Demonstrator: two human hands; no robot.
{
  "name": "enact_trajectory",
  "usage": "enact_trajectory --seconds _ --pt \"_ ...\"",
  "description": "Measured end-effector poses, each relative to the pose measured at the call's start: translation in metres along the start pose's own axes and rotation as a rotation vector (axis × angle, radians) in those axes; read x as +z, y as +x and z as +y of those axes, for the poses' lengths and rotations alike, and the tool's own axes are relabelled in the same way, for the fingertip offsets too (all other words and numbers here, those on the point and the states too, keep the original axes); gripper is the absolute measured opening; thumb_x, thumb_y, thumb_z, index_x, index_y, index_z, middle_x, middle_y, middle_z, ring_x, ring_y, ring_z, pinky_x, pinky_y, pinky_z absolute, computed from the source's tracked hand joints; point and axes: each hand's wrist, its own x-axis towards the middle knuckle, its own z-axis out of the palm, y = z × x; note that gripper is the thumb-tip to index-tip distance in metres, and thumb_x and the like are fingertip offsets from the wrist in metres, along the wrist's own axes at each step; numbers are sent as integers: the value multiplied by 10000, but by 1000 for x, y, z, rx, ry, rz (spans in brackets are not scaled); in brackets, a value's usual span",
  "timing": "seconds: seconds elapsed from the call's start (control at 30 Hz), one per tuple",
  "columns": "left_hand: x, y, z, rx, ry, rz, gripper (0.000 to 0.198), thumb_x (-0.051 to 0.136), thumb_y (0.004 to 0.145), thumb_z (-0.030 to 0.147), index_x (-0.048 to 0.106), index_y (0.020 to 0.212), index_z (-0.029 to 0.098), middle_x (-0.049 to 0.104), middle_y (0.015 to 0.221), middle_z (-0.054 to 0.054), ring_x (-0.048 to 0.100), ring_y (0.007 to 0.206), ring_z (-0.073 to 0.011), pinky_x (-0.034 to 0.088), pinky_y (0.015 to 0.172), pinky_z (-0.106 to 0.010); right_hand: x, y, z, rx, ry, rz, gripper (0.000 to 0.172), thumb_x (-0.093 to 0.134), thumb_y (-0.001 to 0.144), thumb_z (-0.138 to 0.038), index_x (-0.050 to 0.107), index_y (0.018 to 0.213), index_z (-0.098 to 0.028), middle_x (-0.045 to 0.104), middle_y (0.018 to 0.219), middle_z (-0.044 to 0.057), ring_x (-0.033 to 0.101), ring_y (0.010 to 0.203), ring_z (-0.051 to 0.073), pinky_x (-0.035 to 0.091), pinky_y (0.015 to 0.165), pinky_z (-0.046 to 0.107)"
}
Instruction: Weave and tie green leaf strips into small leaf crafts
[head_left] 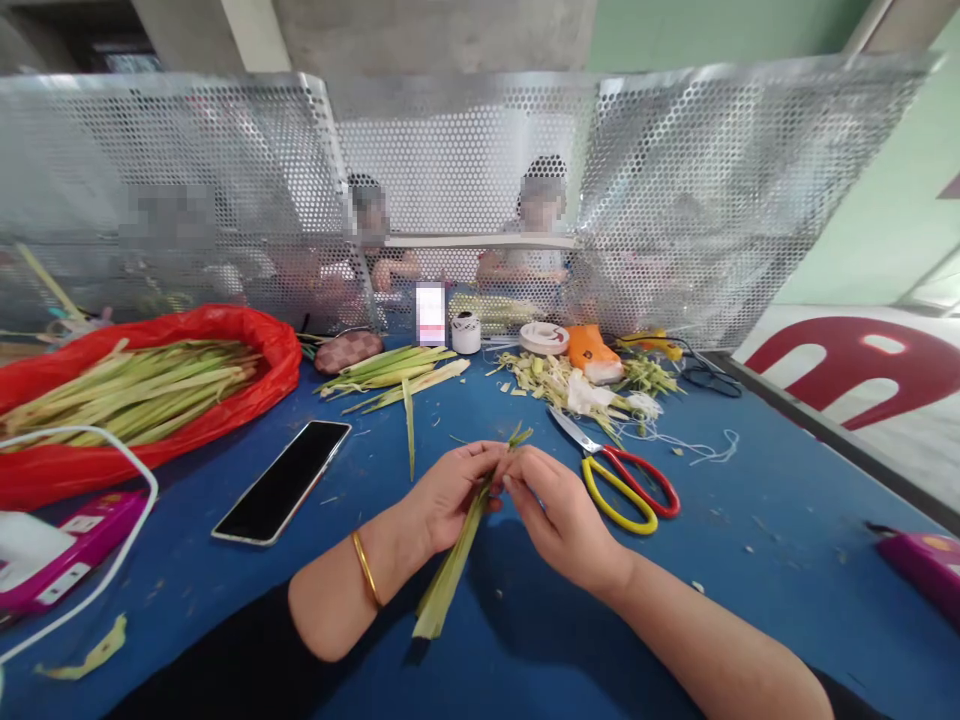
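Above the blue table, a bundle of pale green leaf strips (452, 577) slants with its cut end toward me and its narrow tip up. My left hand (459, 490) is closed around the upper part of this bundle. Fingers of my right hand (551, 505) pinch close by the tip, touching the left fingertips; what exactly they grip there is hidden. Just right of my right hand lie scissors (619, 480) with one red and one yellow handle, their blades slightly apart. A single leaf strip (409, 430) lies on the table beyond my left hand.
A red bag (281, 360) of leaf strips and a black phone (283, 483) lie left. Behind are cut leaves (394, 368), a white thread spool (466, 333), a tape roll (544, 338), scraps and an orange packet (594, 350). Perforated metal panels (465, 130) stand behind, with people beyond.
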Motion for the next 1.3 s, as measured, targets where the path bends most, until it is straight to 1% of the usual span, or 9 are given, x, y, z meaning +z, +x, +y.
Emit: enact_trajectory --seconds 0.13,0.33,0.5,0.6,0.7,0.77,0.87,1.07,1.3 --pt "2 -2 -1 45 -13 64 100 689 727 154 606 781 154 542 589 32 505 486 -73 423 464 -181 0 -1 0 -35 -20 -49 168 390 932 -126 435 806 -226 560 826 52 519 771 176 453 720 327" --pt "3 -2 3 74 -86 137 20 653 741 111 640 748 125 590 641 11 547 526 -70 449 513 -177 -2 -1 -1 23 10 103 144 461 891 -119 475 784 -214 551 987 84 555 879 169 466 763 302" --pt "6 -3 4 1 -158 205 47 638 759 82 681 760 103 609 615 -3 547 494 -58 452 513 -159 -8 1 -2 96 -41 83 209 493 859 -179 499 651 -207 571 784 38 547 746 164 434 703 306" --pt "11 -6 3 -6 -154 229 52 650 755 80 687 729 108 601 589 0 534 478 -56 443 488 -157 -13 3 5 249 -81 173 263 500 882 -284 557 639 -201 600 752 39 560 750 182 419 737 329" --pt "14 -9 0 4 -122 217 46 669 742 89 687 705 110 603 592 -6 537 484 -59 433 471 -156 -15 7 16 508 53 345 247 582 831 -432 649 809 -195 650 851 57 577 839 213 422 777 340" --pt "16 -9 -4 6 -97 197 45 675 731 84 681 693 109 602 589 -11 540 490 -63 425 465 -156 -15 9 20 644 254 345 315 639 769 -491 674 853 -189 670 855 51 577 852 216 421 783 334" --pt "17 -8 -10 12 -64 170 45 692 717 99 665 684 115 594 571 -13 538 491 -71 421 462 -162 -13 10 21 751 497 259 314 701 706 -491 682 754 -182 662 757 22 560 757 180 409 738 309" --pt "17 -5 -16 28 -40 183 63 717 702 128 654 698 124 600 571 -14 538 492 -76 420 465 -168 -8 7 20 795 488 298 269 751 650 -430 672 649 -172 635 655 0 520 652 146 381 668 295" --pt "18 -7 -18 36 -74 213 31 684 718 104 665 698 119 597 574 -11 536 486 -70 426 469 -165 -7 6 21 696 382 306 235 714 692 -395 648 628 -179 618 639 3 505 646 149 386 640 289"
